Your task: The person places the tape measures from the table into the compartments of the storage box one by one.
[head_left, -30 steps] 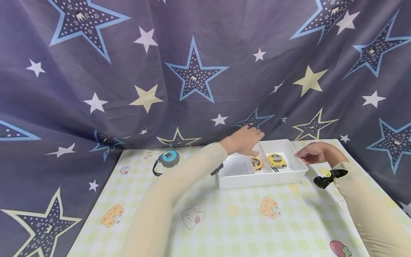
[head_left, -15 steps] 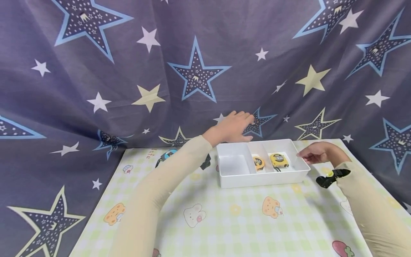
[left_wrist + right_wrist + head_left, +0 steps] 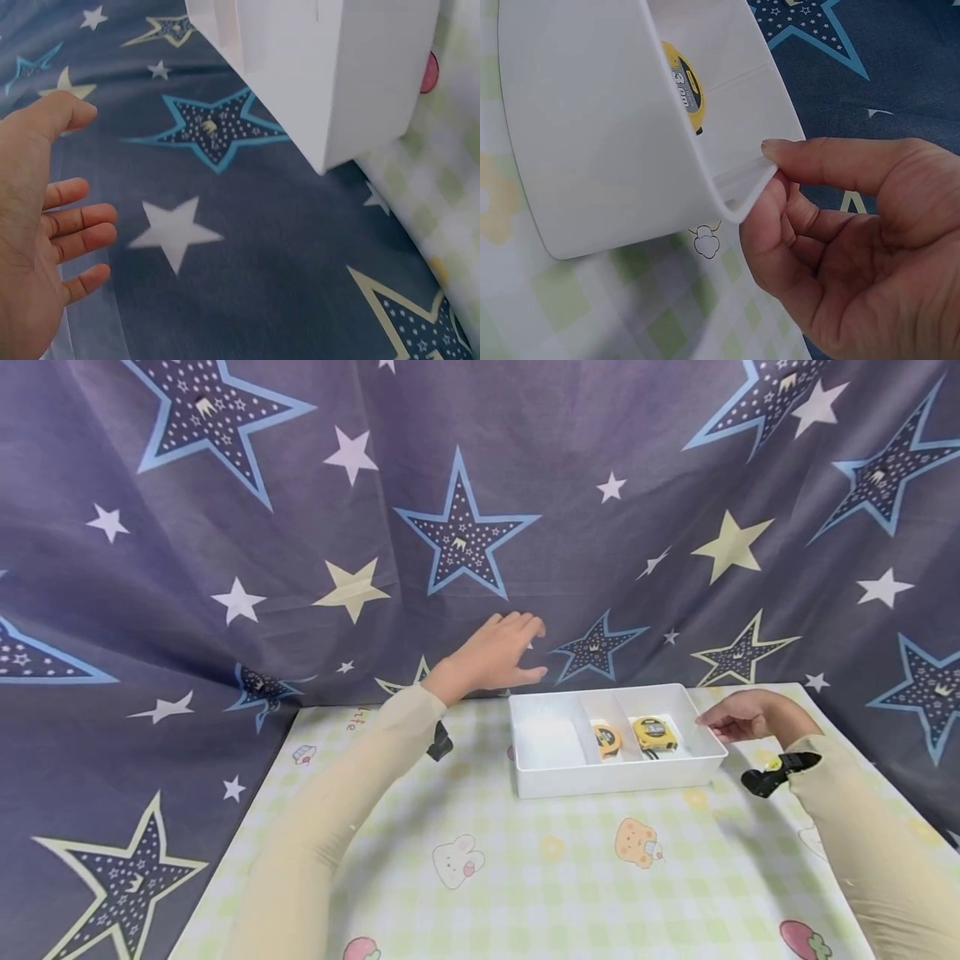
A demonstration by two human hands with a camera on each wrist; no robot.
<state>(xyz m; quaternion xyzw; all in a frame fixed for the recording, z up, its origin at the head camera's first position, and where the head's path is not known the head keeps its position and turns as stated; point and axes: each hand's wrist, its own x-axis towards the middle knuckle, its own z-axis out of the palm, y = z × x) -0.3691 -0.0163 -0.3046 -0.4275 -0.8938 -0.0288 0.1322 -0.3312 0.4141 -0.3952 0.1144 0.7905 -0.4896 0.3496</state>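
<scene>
At the tray's right end, my right hand (image 3: 840,240) pinches the rim of the white tray (image 3: 600,781), thumb on top, fingers curled beneath. Two yellow tape measures (image 3: 652,734) lie in its right compartments, near the tabletop's far edge. Left of the tray, my left hand (image 3: 495,653) hovers with fingers spread, holding nothing, before the starry curtain (image 3: 225,527)
</scene>
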